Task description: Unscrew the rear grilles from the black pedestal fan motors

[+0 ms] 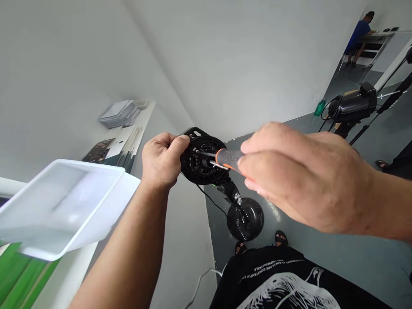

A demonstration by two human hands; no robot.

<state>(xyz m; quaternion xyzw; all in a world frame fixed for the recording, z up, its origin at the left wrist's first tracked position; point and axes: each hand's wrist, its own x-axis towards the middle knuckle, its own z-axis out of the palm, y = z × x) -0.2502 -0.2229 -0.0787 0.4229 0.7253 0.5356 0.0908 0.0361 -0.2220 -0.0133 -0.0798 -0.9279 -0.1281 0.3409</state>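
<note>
My left hand (pixel 162 159) is closed on the left edge of a round black fan motor housing (pixel 195 171), its thumb over the top rim. The housing has slotted vents and a metal shaft sticking out of its middle. In my right hand (pixel 299 180) is a screwdriver (pixel 229 159) with a grey and orange handle. Its blade points left and reaches the housing's face above the shaft; whether it sits in a screw is too small to tell. Below, a black stand leads down to a round glossy base (pixel 247 219) on the floor.
At left, a white plastic bin (pixel 93 210) stands by a shelf with stacked papers (pixel 119 113) and green items. Black equipment on a stand (pixel 354 105) and a green bottle (pixel 319 107) are at right. A person (pixel 358 34) sits at a far desk.
</note>
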